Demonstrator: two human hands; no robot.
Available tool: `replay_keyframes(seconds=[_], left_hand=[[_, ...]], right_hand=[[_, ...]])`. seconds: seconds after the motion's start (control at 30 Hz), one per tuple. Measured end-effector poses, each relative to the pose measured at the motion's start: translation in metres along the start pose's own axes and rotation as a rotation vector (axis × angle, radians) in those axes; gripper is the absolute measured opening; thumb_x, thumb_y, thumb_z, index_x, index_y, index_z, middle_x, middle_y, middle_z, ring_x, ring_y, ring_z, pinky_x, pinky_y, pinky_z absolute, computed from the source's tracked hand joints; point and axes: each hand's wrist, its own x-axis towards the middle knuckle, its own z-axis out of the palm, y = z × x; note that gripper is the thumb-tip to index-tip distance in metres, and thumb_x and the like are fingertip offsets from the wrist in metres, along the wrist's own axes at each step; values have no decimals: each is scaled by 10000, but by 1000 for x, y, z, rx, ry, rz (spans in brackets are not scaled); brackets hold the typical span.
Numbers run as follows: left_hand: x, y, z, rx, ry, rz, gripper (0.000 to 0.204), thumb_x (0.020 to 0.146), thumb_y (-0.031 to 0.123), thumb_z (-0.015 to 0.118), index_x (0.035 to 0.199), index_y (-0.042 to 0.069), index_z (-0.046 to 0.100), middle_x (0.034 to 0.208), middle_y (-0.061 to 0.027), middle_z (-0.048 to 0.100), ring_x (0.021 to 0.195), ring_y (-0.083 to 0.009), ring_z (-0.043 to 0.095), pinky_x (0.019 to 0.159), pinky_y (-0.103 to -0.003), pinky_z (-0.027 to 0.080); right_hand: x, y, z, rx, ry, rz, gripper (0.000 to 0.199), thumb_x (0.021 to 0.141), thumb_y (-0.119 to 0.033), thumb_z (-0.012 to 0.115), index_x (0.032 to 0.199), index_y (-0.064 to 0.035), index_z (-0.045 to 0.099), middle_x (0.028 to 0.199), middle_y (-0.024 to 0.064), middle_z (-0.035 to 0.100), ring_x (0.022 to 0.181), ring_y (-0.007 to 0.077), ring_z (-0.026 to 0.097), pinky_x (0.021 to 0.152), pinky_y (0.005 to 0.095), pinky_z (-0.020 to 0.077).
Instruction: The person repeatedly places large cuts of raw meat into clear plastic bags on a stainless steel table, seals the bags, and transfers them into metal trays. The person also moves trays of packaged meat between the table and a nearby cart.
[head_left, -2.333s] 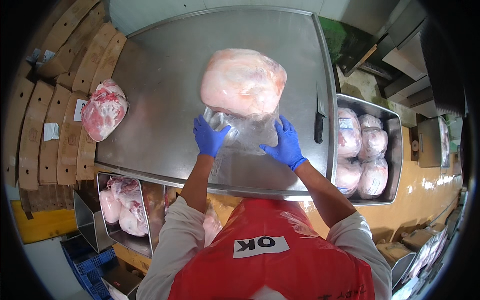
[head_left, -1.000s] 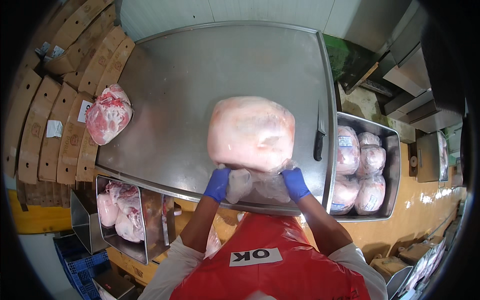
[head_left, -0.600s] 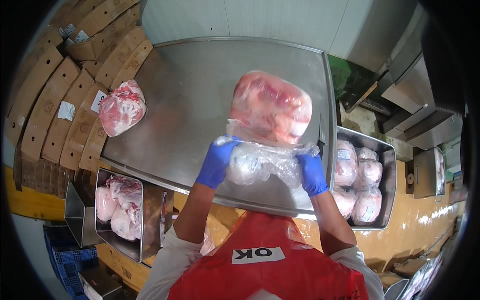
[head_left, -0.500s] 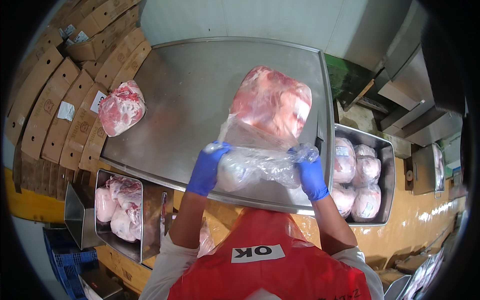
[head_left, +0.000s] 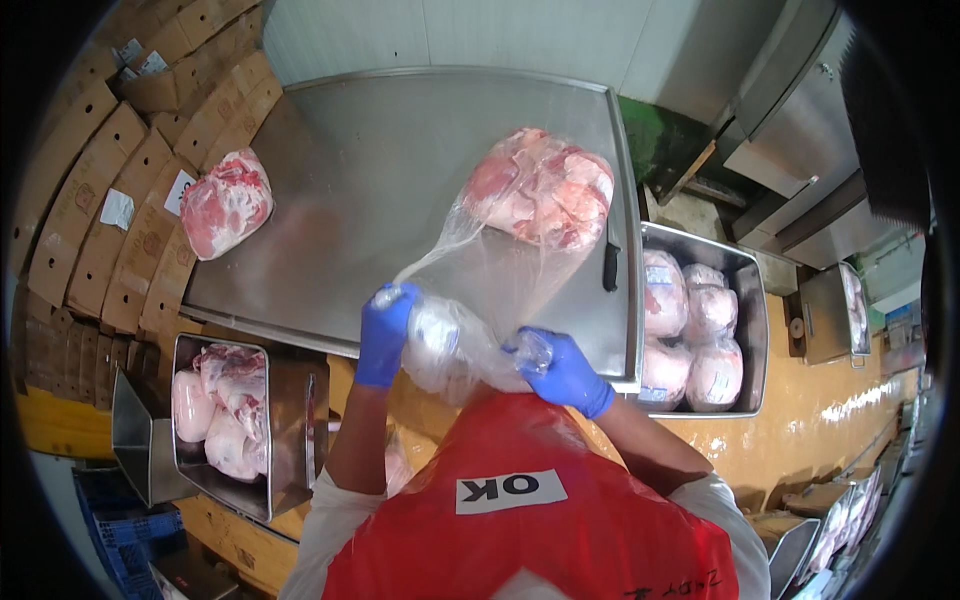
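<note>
A large piece of raw meat (head_left: 540,190) lies inside a clear plastic bag (head_left: 525,270) on the right half of the steel table (head_left: 340,210). The bag's mouth stretches toward me, its loose film bunched between my hands near the table's front edge. My left hand (head_left: 385,338), blue-gloved, is closed on one side of the bag. Bunched film on the other side is in the grip of my right hand (head_left: 568,374), also gloved. A black knife handle (head_left: 611,268) shows by the table's right edge; its blade cannot be made out.
Another piece of meat (head_left: 226,205) sits at the table's left edge, beside stacked cardboard boxes (head_left: 80,240). At the right, a steel tub (head_left: 757,330) holds several bagged pieces. A second steel tub (head_left: 290,430) with meat stands at the front left.
Both hands have moved lower in the view, the right one also leftward. The bag now stretches longer between hands and meat, and the meat shows a different, more uneven side.
</note>
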Motion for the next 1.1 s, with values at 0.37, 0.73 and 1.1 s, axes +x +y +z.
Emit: replay_keyframes(seconds=[0.37,0.73,1.1], left_hand=[[-12,-16,66,-756,-345,-699,310,926,245,684,1089,-17,655,993,-129,691,878,-247,681,809,-376,560],[-37,-43,105,330,-308,294,794,710,298,874,1374,69,503,1244,-173,549,1122,-321,587,946,-392,494],[37,-6,79,657,-540,695,528,789,218,762,1289,120,622,1381,-165,555,1170,-328,600,975,-395,503]], right_hand=[[30,55,26,-31,-79,-139,541,848,-256,739,1305,-27,560,1274,134,602,1095,319,618,946,437,509],[35,88,40,916,-163,801,522,1008,-423,510,1356,-38,561,1209,105,637,1071,200,621,909,324,504],[92,127,-13,-742,-65,-125,269,790,-147,653,1032,-44,598,1187,157,605,1181,368,527,935,486,432]])
